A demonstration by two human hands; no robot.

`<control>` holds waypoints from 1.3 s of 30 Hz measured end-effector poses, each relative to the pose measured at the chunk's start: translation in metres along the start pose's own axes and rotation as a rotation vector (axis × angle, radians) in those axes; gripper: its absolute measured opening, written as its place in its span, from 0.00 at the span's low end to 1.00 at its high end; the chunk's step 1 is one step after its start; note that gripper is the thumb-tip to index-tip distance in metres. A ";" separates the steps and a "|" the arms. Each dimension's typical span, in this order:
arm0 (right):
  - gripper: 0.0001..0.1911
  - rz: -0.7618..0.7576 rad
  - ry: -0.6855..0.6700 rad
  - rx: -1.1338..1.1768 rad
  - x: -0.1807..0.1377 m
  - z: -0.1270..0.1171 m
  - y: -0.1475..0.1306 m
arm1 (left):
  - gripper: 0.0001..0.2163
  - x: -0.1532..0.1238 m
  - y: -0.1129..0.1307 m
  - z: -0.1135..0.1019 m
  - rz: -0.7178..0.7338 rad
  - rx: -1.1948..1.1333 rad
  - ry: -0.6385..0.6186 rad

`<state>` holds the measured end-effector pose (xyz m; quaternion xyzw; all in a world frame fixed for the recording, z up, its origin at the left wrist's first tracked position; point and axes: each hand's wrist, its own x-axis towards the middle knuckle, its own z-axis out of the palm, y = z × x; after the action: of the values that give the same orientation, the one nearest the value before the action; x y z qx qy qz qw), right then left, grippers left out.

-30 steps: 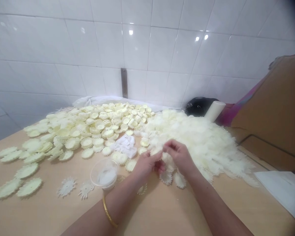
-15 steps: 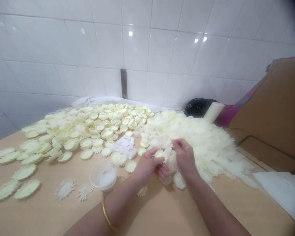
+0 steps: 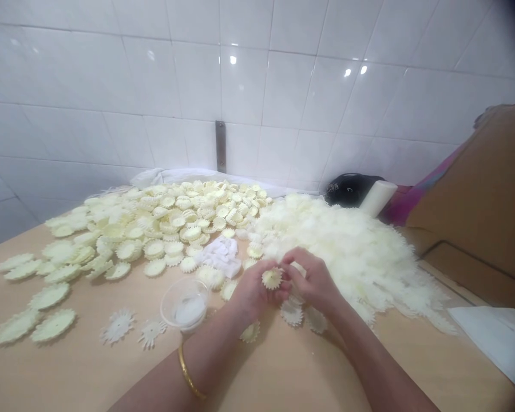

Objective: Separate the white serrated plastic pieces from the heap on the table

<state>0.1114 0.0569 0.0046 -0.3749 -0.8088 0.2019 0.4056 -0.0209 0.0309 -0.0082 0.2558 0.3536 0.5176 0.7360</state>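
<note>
My left hand [image 3: 255, 290] is closed around a small cream flower-shaped disc [image 3: 272, 278] with a toothed edge, its face turned up toward me. Close against it on the right, my right hand [image 3: 311, 280] has thumb and fingertips pinched together near the disc's upper edge. Whatever lies in that pinch is hidden by the fingers. Below the hands, a pale toothed disc [image 3: 292, 313] and a whiter disc [image 3: 316, 319] lie on the table. Another cream disc [image 3: 251, 332] shows partly past my left wrist.
Thick cream toothed discs [image 3: 154, 229] heap at the left; thin pale pieces [image 3: 352, 252] pile at the right. A clear plastic tub [image 3: 165, 312] holding something white stands near my left forearm. A crumpled white cloth [image 3: 221, 254], white roll [image 3: 377, 198] and cardboard box [image 3: 480, 200] are around.
My right hand has moved left and down, from beside the pale pieces to my left hand. The disc in my left hand now faces me more fully. The view has shifted slightly.
</note>
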 end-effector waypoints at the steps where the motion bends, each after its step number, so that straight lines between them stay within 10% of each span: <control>1: 0.07 0.014 -0.029 0.035 0.000 0.000 0.000 | 0.10 0.001 0.000 -0.002 0.003 -0.007 -0.006; 11: 0.09 0.195 0.193 0.189 0.003 -0.004 0.005 | 0.05 0.004 -0.004 -0.004 0.004 0.063 0.135; 19: 0.09 0.276 -0.091 0.222 0.003 0.003 0.005 | 0.04 0.002 -0.003 -0.002 0.033 0.112 0.103; 39: 0.16 0.285 -0.020 0.112 0.002 0.009 0.011 | 0.05 0.001 -0.004 -0.002 0.046 0.142 0.062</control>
<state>0.1081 0.0654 -0.0063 -0.4605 -0.7389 0.3060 0.3851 -0.0200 0.0304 -0.0122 0.2993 0.4060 0.5157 0.6926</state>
